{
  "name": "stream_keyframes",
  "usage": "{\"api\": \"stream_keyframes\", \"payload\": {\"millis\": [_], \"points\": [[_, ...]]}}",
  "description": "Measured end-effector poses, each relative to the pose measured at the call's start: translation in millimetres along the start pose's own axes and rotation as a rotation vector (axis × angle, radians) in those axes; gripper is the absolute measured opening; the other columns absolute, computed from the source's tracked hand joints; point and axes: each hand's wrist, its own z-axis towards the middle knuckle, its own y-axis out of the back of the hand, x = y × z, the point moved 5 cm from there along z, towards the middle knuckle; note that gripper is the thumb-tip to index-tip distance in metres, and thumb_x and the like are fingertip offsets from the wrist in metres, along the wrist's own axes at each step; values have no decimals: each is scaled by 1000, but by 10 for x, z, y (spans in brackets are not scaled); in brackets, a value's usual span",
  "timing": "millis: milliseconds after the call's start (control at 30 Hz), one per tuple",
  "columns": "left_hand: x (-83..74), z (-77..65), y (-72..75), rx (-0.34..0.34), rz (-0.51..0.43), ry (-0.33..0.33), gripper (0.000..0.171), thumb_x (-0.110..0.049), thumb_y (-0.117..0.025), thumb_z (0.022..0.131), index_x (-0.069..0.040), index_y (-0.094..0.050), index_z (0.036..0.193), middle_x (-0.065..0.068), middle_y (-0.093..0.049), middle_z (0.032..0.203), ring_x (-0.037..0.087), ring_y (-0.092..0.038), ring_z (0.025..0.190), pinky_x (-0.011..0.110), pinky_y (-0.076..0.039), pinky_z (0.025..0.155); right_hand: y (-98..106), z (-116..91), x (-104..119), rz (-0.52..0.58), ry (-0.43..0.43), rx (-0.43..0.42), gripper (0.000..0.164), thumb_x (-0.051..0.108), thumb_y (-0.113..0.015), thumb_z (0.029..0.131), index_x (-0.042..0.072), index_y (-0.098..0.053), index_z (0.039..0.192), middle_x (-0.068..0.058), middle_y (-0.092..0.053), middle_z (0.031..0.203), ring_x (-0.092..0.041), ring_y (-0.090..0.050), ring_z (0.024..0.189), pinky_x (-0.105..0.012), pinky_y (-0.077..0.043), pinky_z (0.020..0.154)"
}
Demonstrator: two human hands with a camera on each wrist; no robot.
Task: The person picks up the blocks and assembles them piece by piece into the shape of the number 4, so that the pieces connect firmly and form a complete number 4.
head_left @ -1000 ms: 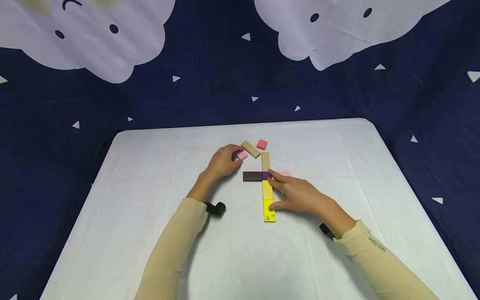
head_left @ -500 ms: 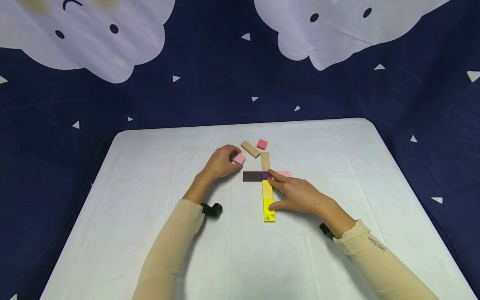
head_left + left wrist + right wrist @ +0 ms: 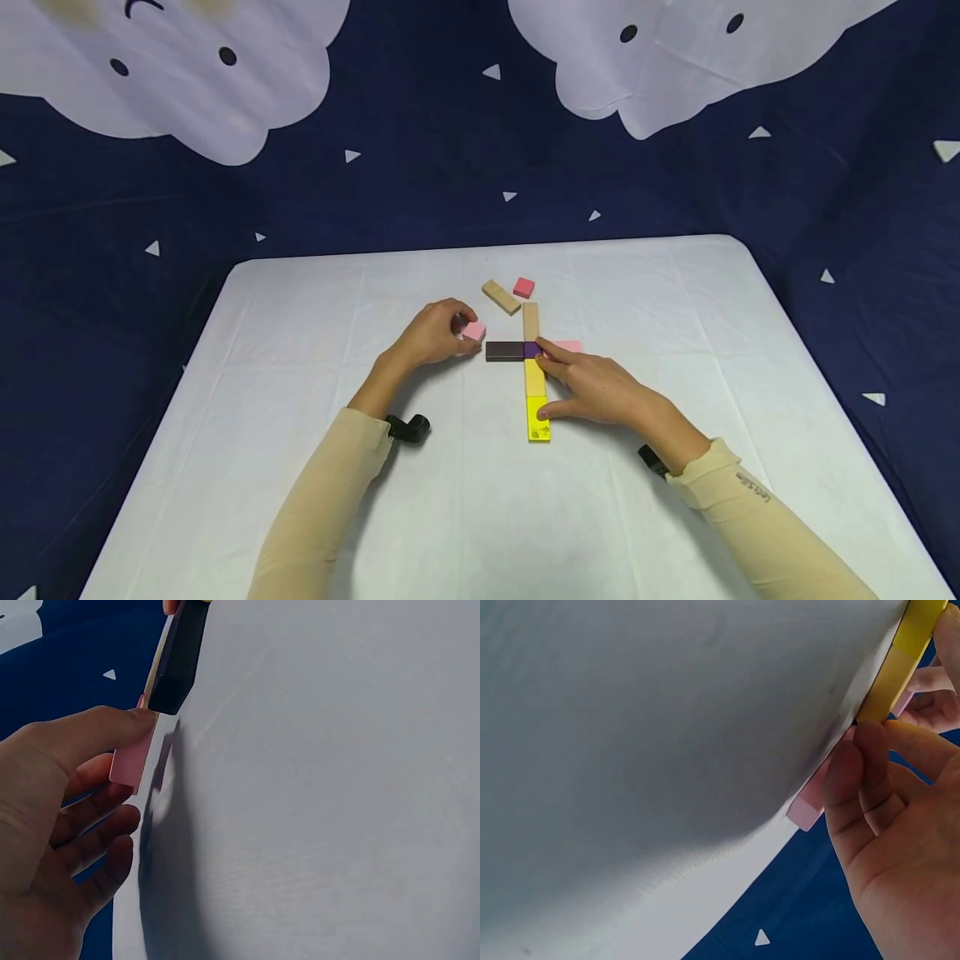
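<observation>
A small pink block [image 3: 474, 331] is pinched between the thumb and fingers of my left hand [image 3: 431, 333], just left of a black block [image 3: 505, 352]. That black block joins a flat cross of blocks around a purple block [image 3: 530, 350]. Above the purple is a bare wooden block [image 3: 531, 320], and below it are a pale yellow block [image 3: 535, 379] and a bright yellow block [image 3: 537, 427]. My right hand [image 3: 600, 390] rests on the cross, fingertips at the purple block and thumb on the bright yellow one. Its fingers partly cover a long pink block [image 3: 570, 346].
Behind the cross lie a loose wooden block [image 3: 501, 297], set at a slant, and a red-pink block [image 3: 523, 287]. The white tabletop [image 3: 697, 333] ends at a dark blue cloth [image 3: 420, 200] with clouds and triangles.
My left hand has drawn the small pink block away from the loose wooden block, toward me and slightly left. The right hand and the cross have stayed put.
</observation>
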Motion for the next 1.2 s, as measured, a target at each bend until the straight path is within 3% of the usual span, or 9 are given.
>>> {"api": "stream_keyframes", "payload": {"millis": [533,1200], "points": [[-46,-174,-11,34,52,-92,40,-35,-85,68,-13,-67,97,-3,-60,86,14,-54,78,30,-44,72,26,13,9,-23,9,-12,91,67,-64,77,10,-43,145,-6,-23,156,-25,-53,121,-45,-48,90],[-83,-203,-86,34,109,-99,40,-38,-84,69,-14,-66,96,-4,-59,87,12,-51,80,30,-43,74,0,5,4,-4,11,-11,91,66,-66,77,9,-43,145,-6,-23,157,-27,-54,120,-46,-47,91]]}}
